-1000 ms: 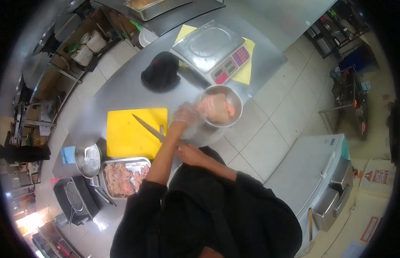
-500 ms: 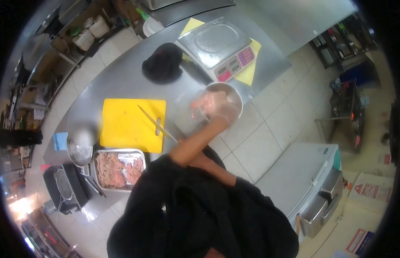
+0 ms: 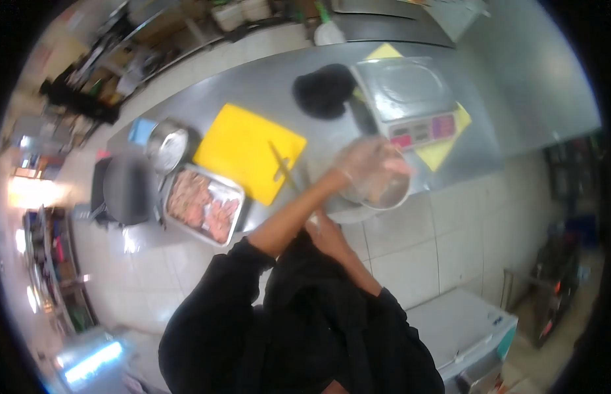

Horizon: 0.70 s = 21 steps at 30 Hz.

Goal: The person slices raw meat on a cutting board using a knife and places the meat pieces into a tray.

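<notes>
My left hand, in a clear plastic glove and blurred, reaches across to the metal bowl, with pink raw meat at its fingers over the bowl. Close to my body, my right hand is closed round the handle of a long knife. The knife's blade points up and left over the yellow cutting board. Left of the board, a metal tray holds pieces of raw meat.
A weighing scale stands on yellow sheets beyond the bowl. Beside it lies a black cloth-like item. Left of the board are a metal pot and a dark container. A white chest freezer is at lower right.
The view has turned, so the table appears rotated. My left hand has risen from inside the bowl towards its left rim, with meat at its fingers. My right hand still grips the knife.
</notes>
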Each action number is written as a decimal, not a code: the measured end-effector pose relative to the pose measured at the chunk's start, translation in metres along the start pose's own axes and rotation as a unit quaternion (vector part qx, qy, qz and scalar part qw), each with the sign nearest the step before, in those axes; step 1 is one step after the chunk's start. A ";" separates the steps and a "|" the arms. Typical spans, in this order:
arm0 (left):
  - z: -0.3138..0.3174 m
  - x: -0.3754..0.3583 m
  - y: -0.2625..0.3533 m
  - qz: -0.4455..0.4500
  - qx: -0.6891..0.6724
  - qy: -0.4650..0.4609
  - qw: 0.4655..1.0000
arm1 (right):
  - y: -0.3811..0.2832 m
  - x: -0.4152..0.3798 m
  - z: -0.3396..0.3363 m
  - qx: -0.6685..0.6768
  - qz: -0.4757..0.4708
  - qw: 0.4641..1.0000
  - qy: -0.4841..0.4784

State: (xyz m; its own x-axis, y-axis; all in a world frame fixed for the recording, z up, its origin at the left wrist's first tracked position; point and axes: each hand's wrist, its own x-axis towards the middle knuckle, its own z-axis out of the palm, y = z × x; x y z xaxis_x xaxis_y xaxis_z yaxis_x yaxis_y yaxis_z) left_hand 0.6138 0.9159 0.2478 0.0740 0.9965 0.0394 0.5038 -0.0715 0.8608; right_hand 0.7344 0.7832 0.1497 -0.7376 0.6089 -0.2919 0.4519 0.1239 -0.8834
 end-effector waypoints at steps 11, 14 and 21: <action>-0.135 -0.223 0.042 -0.036 -0.325 0.466 0.822 | 0.014 0.019 -0.020 -0.018 -0.096 0.995 -0.013; -0.128 -0.254 0.106 0.049 -0.283 0.482 0.828 | 0.011 0.015 -0.020 -0.027 -0.133 0.991 0.016; -0.069 -0.350 0.229 -0.098 0.139 0.321 0.932 | -0.003 0.000 0.001 -0.062 -0.074 0.995 0.031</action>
State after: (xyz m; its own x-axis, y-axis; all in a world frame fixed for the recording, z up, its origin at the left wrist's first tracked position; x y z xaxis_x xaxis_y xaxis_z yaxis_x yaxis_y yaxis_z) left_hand 0.6435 0.5540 0.4661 -0.5282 0.8058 0.2678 0.6633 0.1946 0.7226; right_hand 0.7324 0.7822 0.1522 -0.7700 0.6238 -0.1343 0.4011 0.3094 -0.8622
